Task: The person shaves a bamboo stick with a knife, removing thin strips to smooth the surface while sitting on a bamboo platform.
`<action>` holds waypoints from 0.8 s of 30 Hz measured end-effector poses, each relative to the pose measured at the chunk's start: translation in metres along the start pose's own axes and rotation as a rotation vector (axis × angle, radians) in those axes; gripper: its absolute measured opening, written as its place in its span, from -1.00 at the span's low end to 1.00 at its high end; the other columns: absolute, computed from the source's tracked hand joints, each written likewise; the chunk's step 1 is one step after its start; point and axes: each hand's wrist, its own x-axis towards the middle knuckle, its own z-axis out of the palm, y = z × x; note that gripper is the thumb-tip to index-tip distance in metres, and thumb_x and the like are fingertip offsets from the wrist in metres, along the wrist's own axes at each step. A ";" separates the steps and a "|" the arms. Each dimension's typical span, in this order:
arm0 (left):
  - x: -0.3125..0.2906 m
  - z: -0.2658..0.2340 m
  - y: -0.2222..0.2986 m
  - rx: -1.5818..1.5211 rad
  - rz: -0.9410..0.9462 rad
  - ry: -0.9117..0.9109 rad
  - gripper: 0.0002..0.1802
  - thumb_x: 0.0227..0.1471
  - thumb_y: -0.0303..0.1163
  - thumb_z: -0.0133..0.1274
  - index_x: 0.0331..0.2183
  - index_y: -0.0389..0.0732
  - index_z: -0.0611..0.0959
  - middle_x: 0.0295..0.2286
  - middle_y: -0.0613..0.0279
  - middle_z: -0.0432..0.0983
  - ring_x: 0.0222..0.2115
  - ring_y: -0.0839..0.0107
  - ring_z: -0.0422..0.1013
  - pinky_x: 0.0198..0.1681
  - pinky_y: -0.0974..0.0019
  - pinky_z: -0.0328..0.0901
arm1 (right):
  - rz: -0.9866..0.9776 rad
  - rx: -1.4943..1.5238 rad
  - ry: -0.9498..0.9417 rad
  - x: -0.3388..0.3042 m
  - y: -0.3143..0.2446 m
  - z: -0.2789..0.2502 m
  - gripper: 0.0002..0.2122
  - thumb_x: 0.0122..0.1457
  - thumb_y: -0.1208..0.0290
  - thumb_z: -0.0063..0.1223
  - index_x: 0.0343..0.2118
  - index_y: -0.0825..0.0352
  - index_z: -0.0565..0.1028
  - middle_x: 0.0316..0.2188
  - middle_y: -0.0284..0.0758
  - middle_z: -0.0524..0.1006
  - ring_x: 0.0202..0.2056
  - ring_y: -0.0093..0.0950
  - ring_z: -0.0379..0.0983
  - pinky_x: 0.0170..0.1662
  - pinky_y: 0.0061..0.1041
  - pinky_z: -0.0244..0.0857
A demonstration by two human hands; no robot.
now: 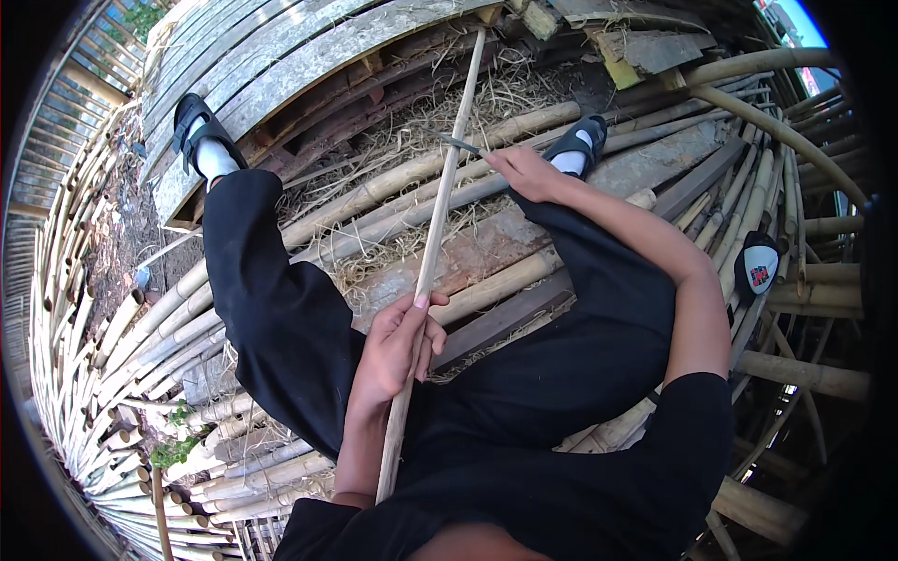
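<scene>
A long, pale bamboo strip point(441, 210) slants from my lap up to the edge of a wooden platform. My left hand point(404, 344) is closed around its lower part, thumb lying along the top. In my right hand point(526, 172) is a knife, gripped by its handle near my right foot. The dark, narrow knife blade point(458, 143) reaches left and lies across the upper part of the strip. Most of the knife's handle is hidden by my fingers.
Curly bamboo shavings point(421, 140) litter the ground by the weathered plank platform point(271, 79). Bamboo poles point(374, 220) lie beneath my legs, with many more stacked at left. A loose sandal point(757, 263) lies at right, near a bamboo frame point(804, 374). Scrap boards point(645, 51) sit at the far right.
</scene>
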 end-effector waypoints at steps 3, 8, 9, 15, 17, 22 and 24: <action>0.000 -0.002 0.003 0.002 0.023 -0.018 -0.59 0.30 -0.21 -0.35 -0.14 -0.34 0.43 -0.70 0.20 0.39 -0.88 0.57 0.18 -0.79 0.56 0.13 | 0.020 0.026 -0.021 0.002 -0.022 0.000 -0.55 0.31 0.09 -0.29 -0.43 0.44 0.42 -0.62 0.00 0.41 -0.53 -0.04 0.29 -0.36 -0.17 0.18; -0.003 -0.001 0.008 -0.036 0.000 -0.015 -0.59 0.30 -0.20 -0.35 -0.15 -0.35 0.43 -0.72 0.19 0.37 -0.89 0.56 0.17 -0.80 0.55 0.14 | -0.086 -0.062 -0.062 0.002 -0.042 -0.008 -0.58 0.31 0.11 -0.29 -0.45 0.38 0.44 -0.56 0.04 0.45 -0.39 0.07 0.38 -0.31 -0.08 0.22; -0.003 -0.001 0.008 -0.050 -0.003 -0.014 -0.59 0.30 -0.19 -0.34 -0.16 -0.35 0.43 -0.72 0.20 0.36 -0.89 0.57 0.16 -0.81 0.54 0.13 | -0.083 -0.057 -0.061 0.003 -0.036 -0.006 -0.58 0.31 0.11 -0.29 -0.45 0.38 0.44 -0.56 0.04 0.45 -0.39 0.07 0.38 -0.31 -0.08 0.22; -0.004 0.000 0.010 -0.096 -0.008 -0.031 -0.60 0.30 -0.18 -0.34 -0.18 -0.33 0.44 -0.74 0.22 0.36 -0.87 0.59 0.17 -0.79 0.53 0.11 | 0.160 -0.240 0.157 0.021 0.043 -0.033 -0.51 0.31 0.07 -0.34 -0.41 0.45 0.49 -0.52 0.06 0.48 -0.36 0.03 0.43 -0.27 -0.10 0.26; -0.005 0.001 0.013 -0.129 -0.013 0.001 -0.59 0.30 -0.17 -0.33 -0.18 -0.33 0.43 -0.74 0.23 0.35 -0.88 0.60 0.16 -0.80 0.54 0.11 | 0.090 -0.144 0.097 0.010 0.007 -0.023 -0.54 0.31 0.09 -0.31 -0.42 0.42 0.48 -0.53 0.04 0.48 -0.39 0.03 0.41 -0.30 -0.11 0.25; -0.001 -0.001 0.014 -0.172 0.012 0.015 -0.58 0.30 -0.16 -0.34 -0.17 -0.35 0.41 -0.76 0.22 0.33 -0.90 0.58 0.11 -0.83 0.53 0.09 | -0.196 -0.073 -0.109 -0.009 -0.048 -0.001 -0.62 0.29 0.13 -0.24 -0.48 0.36 0.41 -0.61 -0.04 0.43 -0.51 -0.01 0.38 -0.40 -0.13 0.20; 0.001 -0.002 0.010 -0.156 0.005 -0.011 -0.58 0.30 -0.16 -0.35 -0.18 -0.34 0.41 -0.74 0.18 0.36 -0.89 0.57 0.14 -0.82 0.52 0.10 | -0.313 -0.080 -0.165 -0.008 -0.060 0.003 -0.62 0.29 0.11 -0.23 -0.48 0.34 0.40 -0.64 -0.07 0.43 -0.51 -0.01 0.39 -0.40 -0.13 0.23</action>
